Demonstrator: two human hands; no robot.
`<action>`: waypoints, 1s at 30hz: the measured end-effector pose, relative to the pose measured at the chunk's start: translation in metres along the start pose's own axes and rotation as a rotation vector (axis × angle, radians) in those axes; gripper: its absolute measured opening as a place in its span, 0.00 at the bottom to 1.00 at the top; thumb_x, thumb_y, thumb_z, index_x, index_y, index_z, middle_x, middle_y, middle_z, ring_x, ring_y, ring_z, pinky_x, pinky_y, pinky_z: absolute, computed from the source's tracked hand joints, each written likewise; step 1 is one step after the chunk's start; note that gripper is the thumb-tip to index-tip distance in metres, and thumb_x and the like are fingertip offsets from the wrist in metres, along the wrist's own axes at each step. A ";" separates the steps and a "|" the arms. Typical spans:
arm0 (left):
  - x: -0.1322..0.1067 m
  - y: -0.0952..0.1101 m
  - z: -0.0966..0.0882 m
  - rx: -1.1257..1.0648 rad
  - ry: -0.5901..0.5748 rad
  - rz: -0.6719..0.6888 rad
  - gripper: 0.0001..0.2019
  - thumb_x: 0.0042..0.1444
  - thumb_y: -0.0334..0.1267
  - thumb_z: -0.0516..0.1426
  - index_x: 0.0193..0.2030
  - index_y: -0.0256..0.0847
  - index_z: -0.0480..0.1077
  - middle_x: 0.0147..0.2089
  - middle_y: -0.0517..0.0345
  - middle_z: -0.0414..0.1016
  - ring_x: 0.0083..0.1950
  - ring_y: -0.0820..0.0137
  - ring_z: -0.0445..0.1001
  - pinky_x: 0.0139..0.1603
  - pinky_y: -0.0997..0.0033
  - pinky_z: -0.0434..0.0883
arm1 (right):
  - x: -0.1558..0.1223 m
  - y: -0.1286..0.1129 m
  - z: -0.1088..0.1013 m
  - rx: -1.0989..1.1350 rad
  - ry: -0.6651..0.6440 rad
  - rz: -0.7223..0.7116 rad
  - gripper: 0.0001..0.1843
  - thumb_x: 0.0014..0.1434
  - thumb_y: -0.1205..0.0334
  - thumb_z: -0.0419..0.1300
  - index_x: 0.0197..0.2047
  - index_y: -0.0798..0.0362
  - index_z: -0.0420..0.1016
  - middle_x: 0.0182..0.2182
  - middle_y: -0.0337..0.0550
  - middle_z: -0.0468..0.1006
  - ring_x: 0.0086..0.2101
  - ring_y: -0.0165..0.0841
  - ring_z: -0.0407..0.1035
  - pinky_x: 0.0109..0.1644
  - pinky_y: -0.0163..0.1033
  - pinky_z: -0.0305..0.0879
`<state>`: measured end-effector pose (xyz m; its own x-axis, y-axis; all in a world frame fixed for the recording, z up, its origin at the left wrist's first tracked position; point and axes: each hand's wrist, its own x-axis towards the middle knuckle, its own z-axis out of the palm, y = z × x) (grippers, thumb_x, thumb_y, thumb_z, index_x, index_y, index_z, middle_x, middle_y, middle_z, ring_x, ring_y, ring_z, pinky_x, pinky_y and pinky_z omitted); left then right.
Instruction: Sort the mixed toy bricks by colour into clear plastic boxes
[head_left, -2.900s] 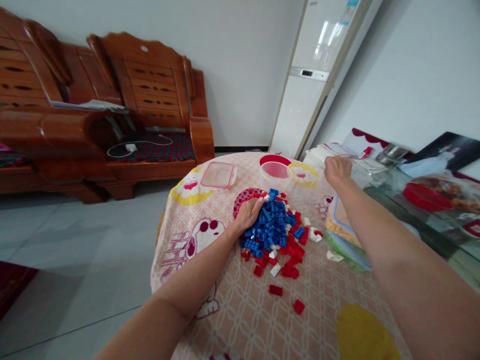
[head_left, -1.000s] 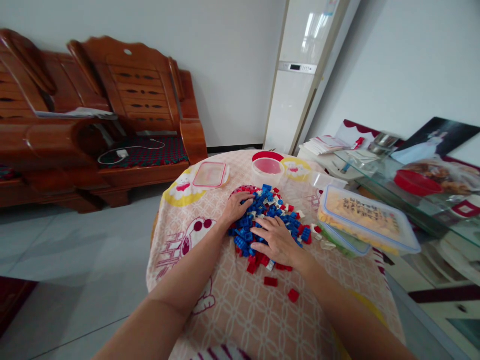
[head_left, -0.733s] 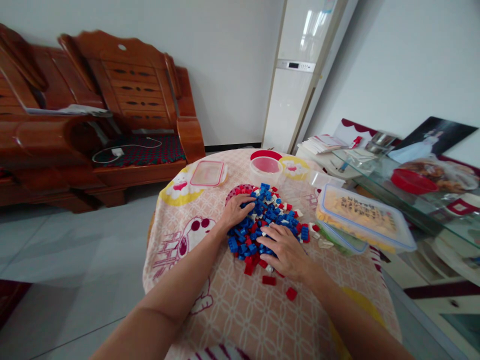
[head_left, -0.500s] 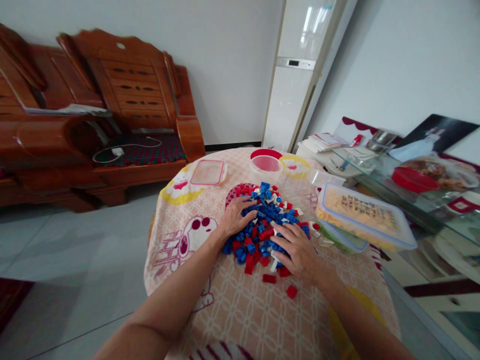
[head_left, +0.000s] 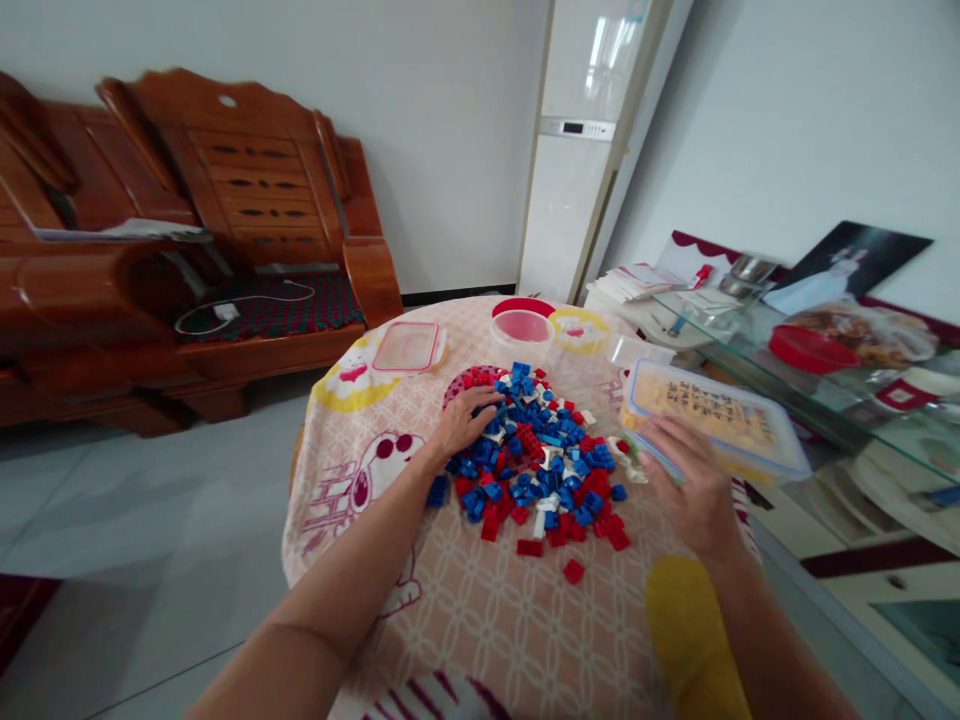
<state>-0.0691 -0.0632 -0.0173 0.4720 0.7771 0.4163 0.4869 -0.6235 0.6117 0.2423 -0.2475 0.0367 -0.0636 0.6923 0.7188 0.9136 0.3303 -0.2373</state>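
Observation:
A spread pile of blue, red and white toy building bricks (head_left: 536, 445) lies on the cloth-covered round table (head_left: 517, 625). My left hand (head_left: 466, 418) rests on the pile's left side, fingers stretched over the blue bricks. On the right, my right hand (head_left: 688, 478) is off the pile, its fingers extended and apart, with nothing visible in it. It overlaps the near left corner of a blue-rimmed plastic box (head_left: 720, 410) with yellow contents; whether it touches the box I cannot tell. Another lidded box beneath is mostly hidden by that hand.
Behind the bricks stands a round clear tub (head_left: 521, 340), with a red lid (head_left: 517, 306) at the table's back. A red-rimmed container (head_left: 407, 346) sits at the back left. To the right is a glass-topped stand (head_left: 810, 400) holding bowls and bags. A wooden chair (head_left: 255, 220) is beyond the table.
My right hand has moved right, from the bricks to beside the plastic box, uncovering bricks on the pile's right side. My left hand stays on the pile. The view has shifted slightly.

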 end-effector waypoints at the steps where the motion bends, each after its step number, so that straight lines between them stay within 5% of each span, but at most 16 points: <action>1: 0.003 0.003 0.000 0.009 0.013 0.001 0.18 0.62 0.38 0.53 0.53 0.45 0.80 0.60 0.51 0.78 0.63 0.57 0.74 0.68 0.48 0.68 | 0.004 0.011 -0.011 -0.062 0.084 0.026 0.17 0.67 0.57 0.56 0.55 0.51 0.79 0.54 0.52 0.79 0.57 0.44 0.71 0.65 0.57 0.66; 6: 0.011 0.042 0.008 0.038 -0.094 0.188 0.18 0.64 0.41 0.55 0.58 0.45 0.77 0.63 0.48 0.74 0.65 0.57 0.71 0.69 0.49 0.65 | 0.011 0.078 -0.052 -0.401 0.342 0.247 0.22 0.64 0.53 0.56 0.52 0.58 0.79 0.52 0.57 0.81 0.55 0.47 0.73 0.64 0.56 0.64; 11: 0.003 0.075 0.035 0.117 -0.387 0.343 0.27 0.61 0.50 0.60 0.65 0.46 0.70 0.68 0.43 0.69 0.69 0.51 0.67 0.70 0.45 0.60 | 0.003 0.137 -0.061 -0.466 0.209 0.676 0.26 0.60 0.58 0.57 0.57 0.63 0.76 0.53 0.66 0.79 0.54 0.51 0.73 0.61 0.53 0.65; 15: -0.010 0.079 0.036 0.121 -0.477 0.367 0.32 0.57 0.49 0.64 0.69 0.54 0.66 0.71 0.47 0.64 0.72 0.49 0.62 0.71 0.43 0.57 | -0.009 0.153 -0.055 -0.249 0.128 0.984 0.31 0.60 0.52 0.56 0.61 0.61 0.75 0.52 0.62 0.79 0.48 0.46 0.75 0.50 0.45 0.69; 19: -0.014 0.080 0.017 -0.009 -0.512 0.356 0.26 0.57 0.46 0.65 0.63 0.54 0.72 0.70 0.49 0.67 0.69 0.53 0.67 0.69 0.52 0.63 | -0.018 0.139 -0.055 -0.280 0.109 1.012 0.32 0.57 0.50 0.59 0.60 0.60 0.76 0.45 0.60 0.82 0.39 0.44 0.74 0.45 0.45 0.68; 24: 0.026 0.096 0.022 -0.215 -0.266 0.206 0.17 0.61 0.46 0.60 0.54 0.45 0.78 0.59 0.50 0.78 0.61 0.58 0.75 0.63 0.58 0.70 | -0.013 0.124 -0.063 -0.283 0.100 1.058 0.27 0.55 0.53 0.61 0.55 0.58 0.80 0.38 0.55 0.82 0.33 0.43 0.73 0.41 0.46 0.68; 27: 0.070 0.110 0.050 -0.324 -0.200 -0.027 0.14 0.62 0.46 0.58 0.42 0.38 0.80 0.45 0.52 0.82 0.48 0.60 0.80 0.52 0.64 0.75 | 0.003 0.132 -0.065 -0.208 0.113 1.177 0.23 0.55 0.53 0.62 0.48 0.62 0.83 0.32 0.56 0.80 0.30 0.41 0.72 0.37 0.46 0.67; 30: 0.107 0.122 0.083 -0.581 -0.256 -0.380 0.17 0.64 0.47 0.55 0.33 0.36 0.74 0.33 0.53 0.78 0.34 0.68 0.77 0.39 0.69 0.76 | 0.022 0.141 -0.066 -0.115 0.069 1.337 0.24 0.57 0.50 0.61 0.42 0.66 0.83 0.28 0.57 0.78 0.27 0.41 0.70 0.31 0.45 0.64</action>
<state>0.1020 -0.0636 0.0458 0.5394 0.8418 -0.0216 0.2172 -0.1143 0.9694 0.3967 -0.2280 0.0621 0.9145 0.4045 0.0127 0.2871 -0.6263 -0.7248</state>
